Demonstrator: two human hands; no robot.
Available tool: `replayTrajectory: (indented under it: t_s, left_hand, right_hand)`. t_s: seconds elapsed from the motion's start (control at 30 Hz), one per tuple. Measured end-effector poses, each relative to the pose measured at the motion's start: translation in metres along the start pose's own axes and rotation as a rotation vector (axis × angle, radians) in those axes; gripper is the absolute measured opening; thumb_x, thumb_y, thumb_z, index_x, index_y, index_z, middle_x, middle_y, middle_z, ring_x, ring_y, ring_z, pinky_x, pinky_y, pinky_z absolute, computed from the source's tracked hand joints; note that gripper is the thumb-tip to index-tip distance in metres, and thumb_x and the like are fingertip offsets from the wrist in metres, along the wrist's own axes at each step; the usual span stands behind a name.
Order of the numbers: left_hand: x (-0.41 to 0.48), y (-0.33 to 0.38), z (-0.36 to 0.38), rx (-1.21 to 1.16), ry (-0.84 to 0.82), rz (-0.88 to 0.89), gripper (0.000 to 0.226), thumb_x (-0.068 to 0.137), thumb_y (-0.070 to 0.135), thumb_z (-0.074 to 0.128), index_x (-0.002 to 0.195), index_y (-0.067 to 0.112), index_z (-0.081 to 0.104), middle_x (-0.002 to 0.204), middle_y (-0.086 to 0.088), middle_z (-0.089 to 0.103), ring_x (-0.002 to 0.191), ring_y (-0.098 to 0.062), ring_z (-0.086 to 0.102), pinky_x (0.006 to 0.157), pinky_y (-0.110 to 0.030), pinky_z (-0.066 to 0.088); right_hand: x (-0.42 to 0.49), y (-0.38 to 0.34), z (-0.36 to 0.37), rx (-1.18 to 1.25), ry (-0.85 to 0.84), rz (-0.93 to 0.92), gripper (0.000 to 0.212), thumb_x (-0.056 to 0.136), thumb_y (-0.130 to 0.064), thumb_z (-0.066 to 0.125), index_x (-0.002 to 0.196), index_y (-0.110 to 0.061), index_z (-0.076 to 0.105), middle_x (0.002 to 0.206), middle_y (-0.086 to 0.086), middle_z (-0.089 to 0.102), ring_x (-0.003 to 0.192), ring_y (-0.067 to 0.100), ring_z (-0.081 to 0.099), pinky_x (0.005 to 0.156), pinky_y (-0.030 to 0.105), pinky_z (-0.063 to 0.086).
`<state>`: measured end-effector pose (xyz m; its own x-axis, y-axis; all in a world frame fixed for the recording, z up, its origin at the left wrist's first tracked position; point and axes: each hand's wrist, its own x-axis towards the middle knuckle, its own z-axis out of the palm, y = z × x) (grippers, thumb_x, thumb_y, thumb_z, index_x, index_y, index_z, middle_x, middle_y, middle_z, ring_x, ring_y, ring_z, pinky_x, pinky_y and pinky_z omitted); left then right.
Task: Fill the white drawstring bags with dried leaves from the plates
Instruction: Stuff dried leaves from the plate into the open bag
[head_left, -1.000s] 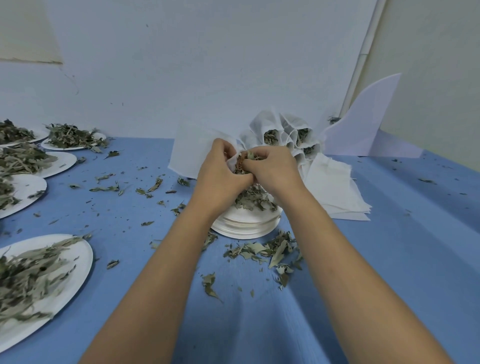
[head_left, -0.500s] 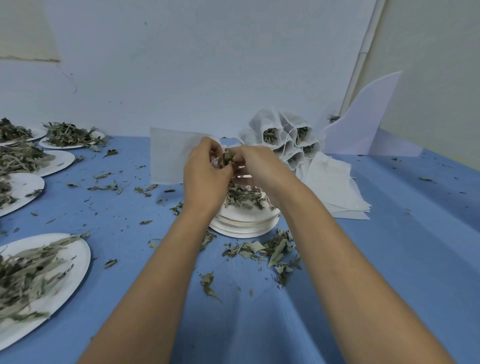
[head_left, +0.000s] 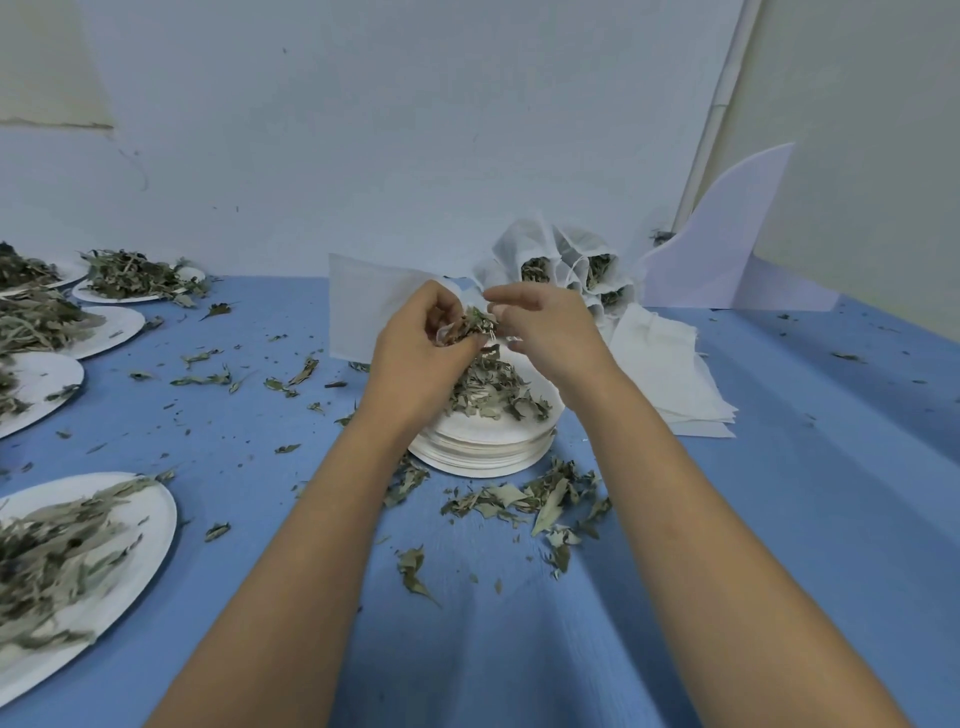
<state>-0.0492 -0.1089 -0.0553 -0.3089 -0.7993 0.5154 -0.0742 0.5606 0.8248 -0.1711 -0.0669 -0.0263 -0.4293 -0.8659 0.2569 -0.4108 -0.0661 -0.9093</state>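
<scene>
My left hand (head_left: 421, 353) grips the mouth of a white drawstring bag (head_left: 363, 306), whose flat body sticks out to the left behind it. A tuft of dried leaves (head_left: 474, 323) pokes out of the bag's mouth between my hands. My right hand (head_left: 553, 335) is just right of the mouth, its fingertips pinching the bag's rim there. Both hands hover over a stack of white plates (head_left: 483, 449) topped with a heap of dried leaves (head_left: 493, 389).
Filled bags (head_left: 566, 267) stand bunched at the back, with a pile of flat empty bags (head_left: 670, 374) to their right. Plates of leaves line the left side, the nearest plate (head_left: 150, 525) at the front left. Loose leaves (head_left: 524, 501) litter the blue cloth. A white board (head_left: 727, 234) leans at the back right.
Both hands and the bag have shifted slightly left and up. My right hand has drawn a little away from my left, exposing the leaves at the bag's mouth.
</scene>
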Motion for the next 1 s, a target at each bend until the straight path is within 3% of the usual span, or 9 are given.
replayTrajectory:
  t_s: [0.07,0.17,0.33,0.43,0.57,0.67,0.8,0.9,1.0]
  left_hand:
    - [0.0,0.001,0.0,-0.005,-0.05,0.01,0.031,0.081,0.006,0.071,0.075,0.023,0.045,0.068,0.008,0.044,0.057,0.002,0.039,0.057,-0.008,0.036]
    - [0.0,0.001,0.0,-0.013,-0.095,0.003,0.031,0.081,0.002,0.07,0.076,0.021,0.046,0.071,0.005,0.045,0.06,-0.001,0.038,0.059,-0.009,0.037]
    - [0.0,-0.001,-0.002,-0.003,-0.109,0.004,0.029,0.08,0.0,0.067,0.074,0.02,0.048,0.068,0.008,0.045,0.06,0.0,0.038,0.058,-0.011,0.037]
    - [0.003,-0.003,0.001,0.044,-0.014,-0.028,0.031,0.08,-0.001,0.065,0.074,0.023,0.046,0.067,0.007,0.044,0.054,0.002,0.036,0.053,-0.012,0.034]
    - [0.007,-0.006,0.009,0.143,0.164,-0.057,0.023,0.079,-0.004,0.059,0.079,0.016,0.047,0.067,0.007,0.043,0.053,0.001,0.04,0.047,-0.01,0.033]
    - [0.013,-0.007,0.014,0.227,0.245,-0.05,0.02,0.077,-0.004,0.055,0.083,0.012,0.046,0.071,0.007,0.043,0.061,-0.007,0.038,0.049,-0.015,0.031]
    - [0.022,-0.005,0.017,0.38,0.282,-0.038,0.021,0.077,-0.004,0.053,0.084,0.013,0.044,0.085,-0.004,0.05,0.072,-0.018,0.042,0.057,-0.028,0.029]
    - [0.025,-0.003,0.017,0.339,0.255,-0.049,0.016,0.078,0.001,0.058,0.085,0.011,0.047,0.083,-0.002,0.051,0.071,-0.015,0.044,0.055,-0.024,0.033]
    - [0.024,0.0,0.013,0.15,0.14,-0.172,0.019,0.078,0.012,0.069,0.09,0.014,0.055,0.078,0.007,0.052,0.068,-0.005,0.049,0.058,-0.015,0.04]
  right_hand:
    - [-0.001,0.004,-0.003,0.029,-0.079,-0.051,0.024,0.091,-0.004,0.055,0.106,-0.018,0.069,0.1,-0.006,0.068,0.091,0.004,0.062,0.088,0.021,0.049]
    - [-0.001,0.006,-0.007,0.057,-0.142,-0.084,0.033,0.087,0.005,0.055,0.088,-0.025,0.069,0.075,-0.014,0.067,0.069,-0.006,0.061,0.071,0.012,0.049]
    - [0.001,0.011,0.0,-0.094,0.032,-0.149,0.023,0.085,-0.001,0.06,0.095,-0.015,0.075,0.087,-0.003,0.073,0.083,0.003,0.065,0.078,0.017,0.052]
    - [0.001,0.012,0.005,-0.263,0.123,-0.203,0.02,0.087,-0.008,0.058,0.1,-0.012,0.073,0.086,-0.005,0.068,0.082,0.007,0.061,0.068,0.014,0.044]
    - [-0.002,0.015,0.011,-0.395,0.147,-0.249,0.02,0.089,-0.011,0.056,0.103,-0.01,0.069,0.09,-0.003,0.067,0.084,0.01,0.059,0.07,0.019,0.04]
    - [-0.003,0.013,0.011,-0.375,0.149,-0.257,0.018,0.087,-0.013,0.057,0.101,-0.012,0.069,0.081,-0.008,0.062,0.078,0.007,0.056,0.063,0.017,0.037]
    - [-0.003,0.01,0.01,-0.271,0.144,-0.18,0.017,0.083,-0.016,0.06,0.096,-0.013,0.07,0.078,-0.009,0.062,0.08,0.01,0.059,0.071,0.023,0.046]
    - [-0.002,0.011,0.009,-0.226,0.181,-0.123,0.017,0.084,-0.013,0.06,0.097,-0.011,0.071,0.08,-0.005,0.064,0.082,0.012,0.062,0.074,0.025,0.049]
    - [0.0,0.014,0.009,-0.23,0.246,-0.106,0.017,0.085,-0.01,0.06,0.097,-0.009,0.072,0.085,0.001,0.069,0.08,0.011,0.062,0.071,0.022,0.047]
